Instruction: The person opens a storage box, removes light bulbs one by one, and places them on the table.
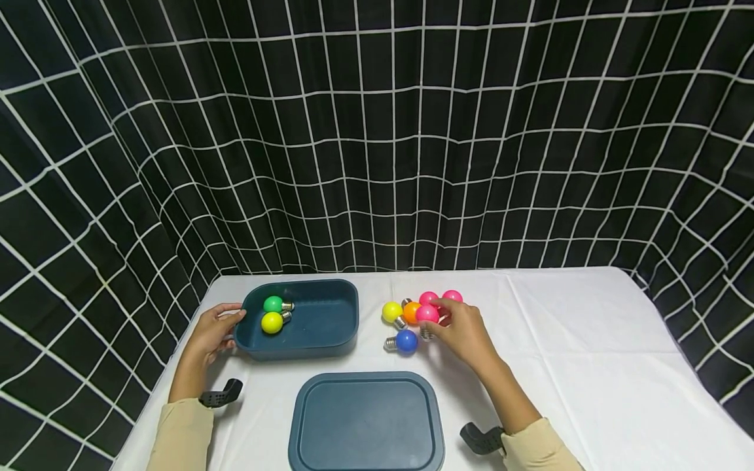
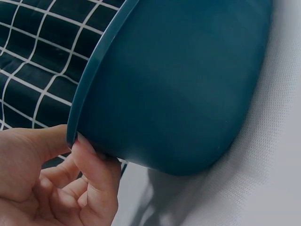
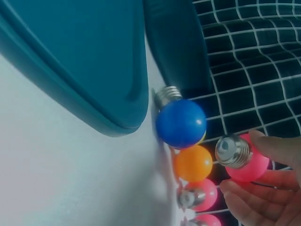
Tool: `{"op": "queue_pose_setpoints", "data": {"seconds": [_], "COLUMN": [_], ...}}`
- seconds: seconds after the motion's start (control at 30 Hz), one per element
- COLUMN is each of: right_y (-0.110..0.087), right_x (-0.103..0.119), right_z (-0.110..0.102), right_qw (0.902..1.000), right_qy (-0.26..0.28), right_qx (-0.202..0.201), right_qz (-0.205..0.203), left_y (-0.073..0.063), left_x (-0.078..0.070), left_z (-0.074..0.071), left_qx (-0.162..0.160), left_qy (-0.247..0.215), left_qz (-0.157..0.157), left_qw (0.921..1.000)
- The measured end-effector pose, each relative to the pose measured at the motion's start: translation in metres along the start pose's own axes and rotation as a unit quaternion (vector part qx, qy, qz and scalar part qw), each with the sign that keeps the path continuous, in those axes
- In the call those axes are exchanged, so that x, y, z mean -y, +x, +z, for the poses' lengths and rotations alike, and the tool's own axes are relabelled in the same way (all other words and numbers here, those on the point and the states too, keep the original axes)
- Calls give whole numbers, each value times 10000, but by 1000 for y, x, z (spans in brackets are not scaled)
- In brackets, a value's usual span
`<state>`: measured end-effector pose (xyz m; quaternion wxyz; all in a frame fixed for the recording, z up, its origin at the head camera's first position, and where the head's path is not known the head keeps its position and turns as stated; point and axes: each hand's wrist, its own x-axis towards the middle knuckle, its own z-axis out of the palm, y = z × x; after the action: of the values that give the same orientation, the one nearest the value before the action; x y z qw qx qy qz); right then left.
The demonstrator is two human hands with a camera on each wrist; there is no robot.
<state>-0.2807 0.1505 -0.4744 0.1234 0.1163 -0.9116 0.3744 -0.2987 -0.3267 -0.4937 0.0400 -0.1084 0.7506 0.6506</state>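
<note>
A pink bulb (image 1: 427,314) sits by the loose cluster, pinched in the right hand (image 1: 465,332), its grip parted only by the bulb's width. Filling looks early: a green bulb (image 1: 273,304) and a yellow bulb (image 1: 271,322) lie inside the box (image 1: 324,317), its rim pinched by the left hand (image 1: 209,331). Another yellow bulb (image 1: 391,312), an orange bulb (image 1: 410,313), a blue bulb (image 1: 406,341) and two more pink bulbs (image 1: 452,296) are left on the surface (image 1: 589,327), the lid (image 1: 366,418) off.
</note>
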Motion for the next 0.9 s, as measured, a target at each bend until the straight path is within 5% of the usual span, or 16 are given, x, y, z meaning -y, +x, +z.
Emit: {"op": "queue_pose_setpoints", "data": {"seconds": [0.53, 0.73, 0.9], "right_y": [2, 1, 1], "right_x": [-12, -15, -16], "right_z": [0, 2, 5], "right_qw": [9998, 9992, 9980], "right_qy": [-41, -141, -136], "right_qx": [185, 360, 539], "right_qz": [-11, 128, 302], "left_y": [5, -9, -3], "left_x": [2, -12, -4], "left_z": [1, 4, 1], "left_qx": [-67, 27, -30], "left_qy": [30, -68, 18], "left_qz": [-108, -157, -136], "left_qw": [9999, 9998, 9999]}}
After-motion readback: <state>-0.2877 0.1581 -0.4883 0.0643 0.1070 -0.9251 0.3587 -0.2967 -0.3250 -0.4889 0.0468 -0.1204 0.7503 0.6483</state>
